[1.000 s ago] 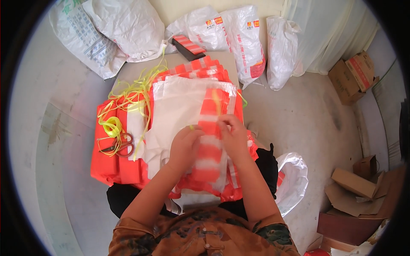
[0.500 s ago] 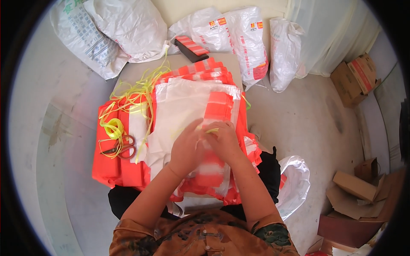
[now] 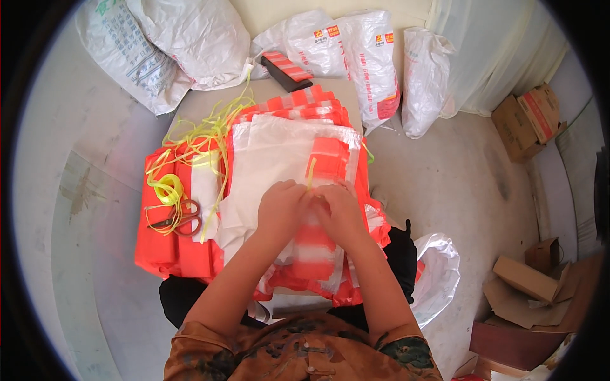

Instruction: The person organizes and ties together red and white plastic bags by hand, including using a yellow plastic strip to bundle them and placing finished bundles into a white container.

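Though hidden but for one end, yellow ribbon [image 3: 311, 173] in the narrow pinch of left hand [image 3: 281, 206] and right hand [image 3: 339, 211].

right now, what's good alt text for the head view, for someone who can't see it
A person's left hand and right hand meet at a yellow ribbon, over a red-and-white striped bundle. Scissors and tangled yellow strands lie to the left, with white sacks beyond.

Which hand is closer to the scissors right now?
Left. The left hand is to the right of the scissors; the right hand is farther right, beyond the left one.
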The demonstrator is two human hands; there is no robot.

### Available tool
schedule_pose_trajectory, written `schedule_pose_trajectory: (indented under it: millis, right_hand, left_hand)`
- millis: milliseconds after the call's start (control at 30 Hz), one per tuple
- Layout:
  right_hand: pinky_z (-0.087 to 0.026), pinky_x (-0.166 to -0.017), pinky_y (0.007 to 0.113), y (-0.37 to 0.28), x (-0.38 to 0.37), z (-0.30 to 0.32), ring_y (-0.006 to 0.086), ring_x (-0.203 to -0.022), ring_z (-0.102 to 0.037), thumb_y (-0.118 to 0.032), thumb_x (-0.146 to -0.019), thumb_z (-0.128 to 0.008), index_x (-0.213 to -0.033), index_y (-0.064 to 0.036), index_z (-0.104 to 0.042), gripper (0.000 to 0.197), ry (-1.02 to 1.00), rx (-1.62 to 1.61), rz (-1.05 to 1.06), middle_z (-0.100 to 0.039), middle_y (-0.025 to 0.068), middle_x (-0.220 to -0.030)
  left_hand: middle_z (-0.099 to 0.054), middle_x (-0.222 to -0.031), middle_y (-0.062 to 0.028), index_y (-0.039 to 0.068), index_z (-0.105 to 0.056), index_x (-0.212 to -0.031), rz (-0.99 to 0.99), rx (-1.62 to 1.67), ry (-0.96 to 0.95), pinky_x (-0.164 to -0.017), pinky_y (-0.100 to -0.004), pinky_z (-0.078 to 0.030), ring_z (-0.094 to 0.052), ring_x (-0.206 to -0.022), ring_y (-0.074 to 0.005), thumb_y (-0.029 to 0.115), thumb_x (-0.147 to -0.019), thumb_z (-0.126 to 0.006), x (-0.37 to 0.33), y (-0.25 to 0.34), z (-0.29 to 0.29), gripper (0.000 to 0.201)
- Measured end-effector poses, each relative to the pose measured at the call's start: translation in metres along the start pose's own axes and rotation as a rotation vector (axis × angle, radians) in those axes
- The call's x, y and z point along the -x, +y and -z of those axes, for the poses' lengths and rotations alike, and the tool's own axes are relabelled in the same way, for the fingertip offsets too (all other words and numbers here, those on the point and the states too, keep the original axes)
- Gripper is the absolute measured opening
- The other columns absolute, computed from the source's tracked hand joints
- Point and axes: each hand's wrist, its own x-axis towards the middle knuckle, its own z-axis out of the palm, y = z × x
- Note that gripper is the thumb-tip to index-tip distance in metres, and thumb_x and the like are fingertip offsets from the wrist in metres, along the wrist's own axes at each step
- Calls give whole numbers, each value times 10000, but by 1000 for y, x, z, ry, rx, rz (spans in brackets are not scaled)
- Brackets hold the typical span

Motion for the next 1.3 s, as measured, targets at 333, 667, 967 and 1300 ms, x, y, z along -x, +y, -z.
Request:
schedule_pose_trajectory:
  millis: [333, 667, 967, 1300]
  right_hand:
    - [-453, -897, 427, 10, -6, -6, 302, -960, -587, -54, -804, -608, -944, -51, -670, 153, 43, 50, -203, -644, 102, -988]
    - [-454, -865, 420, 18, -9, 10, 297, -935, -588, -87, -732, -700, -877, -64, -676, 149, 10, 99, 133, -642, 74, -955]
    - [-453, -917, 423, 15, 0, 4, 273, -999, -603, -141, -805, -720, -968, -87, -713, 172, 114, 214, 147, -671, 61, -1039]
    - [-480, -930, 431, 32, 29, -2, 334, -1099, -569, -64, -822, -696, -1044, -65, -732, 225, 242, 204, 8, -660, 86, -1238]
  left_hand:
    - [-618, -968, -125, 64, -648, -1035, 77, -14, -178, -732, -438, -511, -631, -853, -347, 112, -901, -605, 1, 13, 9, 148]
    - [-616, -901, -104, 3, -676, -987, 179, 297, -213, -728, -329, -501, -638, -821, -242, 37, -887, -646, -5, -2, 8, 110]
    - [-640, -890, -124, 1, -716, -941, 44, 216, -107, -717, -365, -513, -646, -799, -295, -12, -847, -625, -6, -12, 9, 132]
    - [-626, -889, -143, 23, -716, -902, 93, -241, -113, -761, -431, -517, -634, -865, -343, 7, -827, -567, 2, -25, -2, 168]
